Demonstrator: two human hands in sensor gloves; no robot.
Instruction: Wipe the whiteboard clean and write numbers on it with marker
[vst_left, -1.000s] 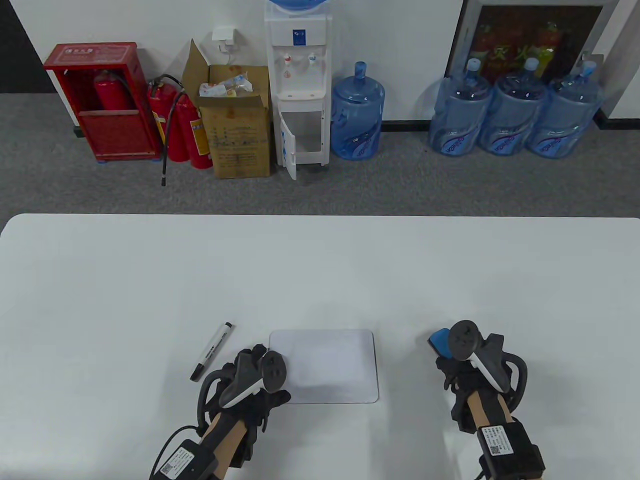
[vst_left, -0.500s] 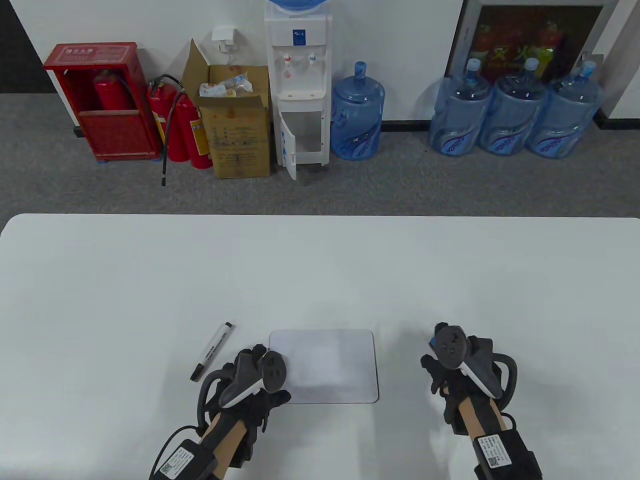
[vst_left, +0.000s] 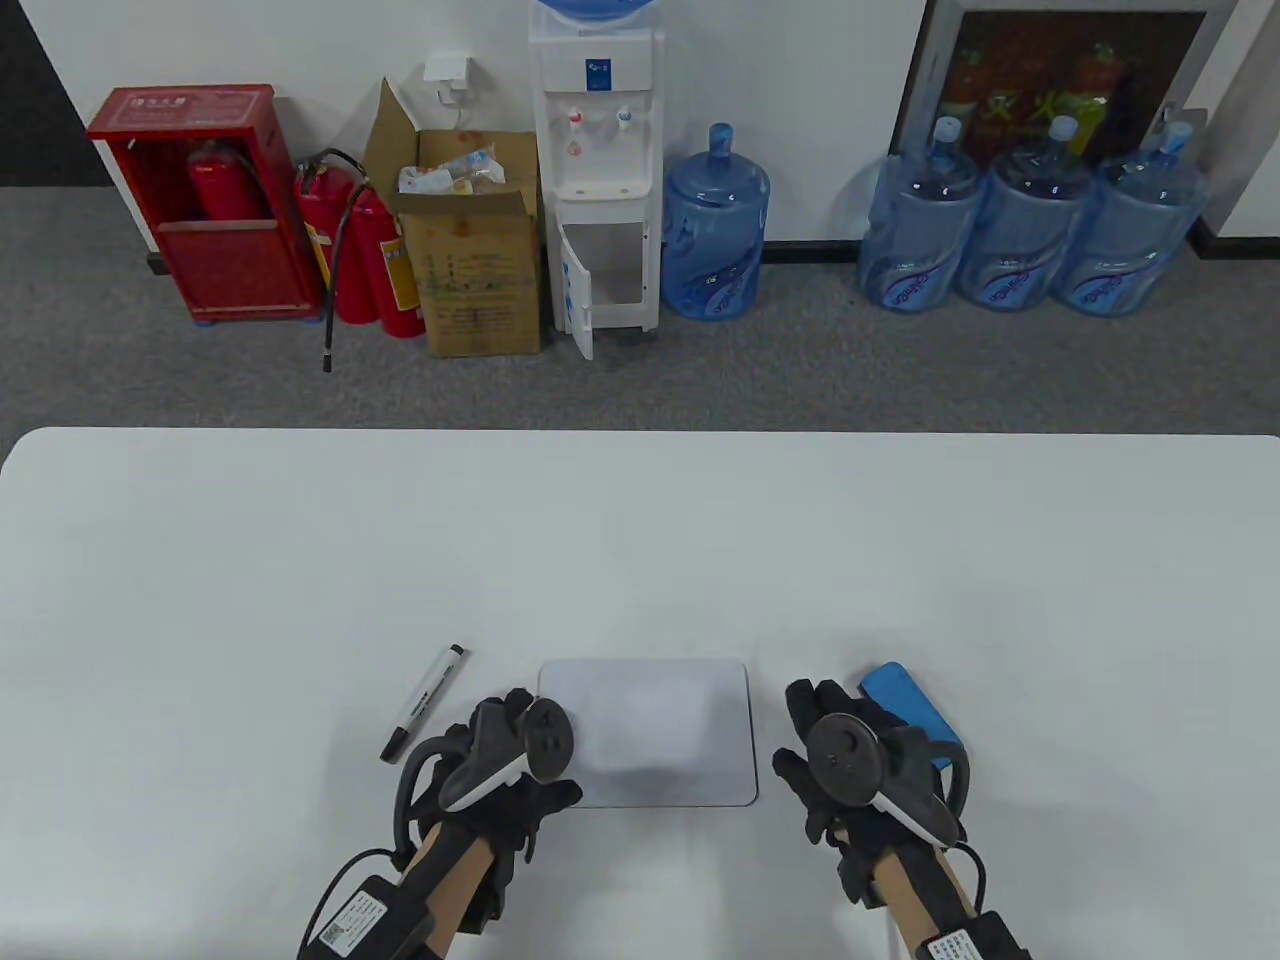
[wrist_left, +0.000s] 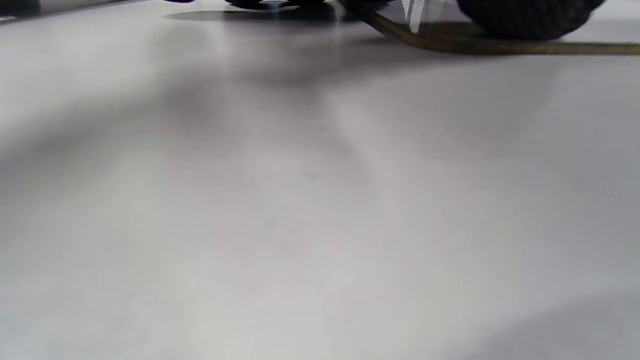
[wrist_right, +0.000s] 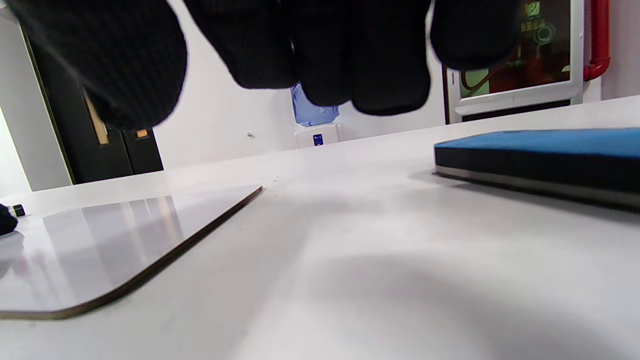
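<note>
The small whiteboard (vst_left: 660, 735) lies blank near the table's front edge, and its brown rim (wrist_left: 475, 46) shows in the left wrist view. My left hand (vst_left: 515, 715) rests on the board's left edge with relaxed fingers, a fingertip (wrist_left: 525, 17) touching the rim. A black-and-white marker (vst_left: 424, 703) lies capped on the table left of that hand. My right hand (vst_left: 812, 712) hovers empty with straight fingers (wrist_right: 320, 55) between the board (wrist_right: 115, 240) and the blue eraser (vst_left: 905, 705). The eraser (wrist_right: 540, 150) lies flat on the table.
The white table (vst_left: 640, 540) stretches wide and bare beyond the board. Behind it on the floor stand a water dispenser (vst_left: 600, 170), water jugs (vst_left: 1020, 230), a cardboard box (vst_left: 475, 260) and fire extinguishers (vst_left: 355, 250).
My right hand has set the blue eraser down on the table, let it go and moved left toward the board. The left hand, marker and whiteboard have not moved.
</note>
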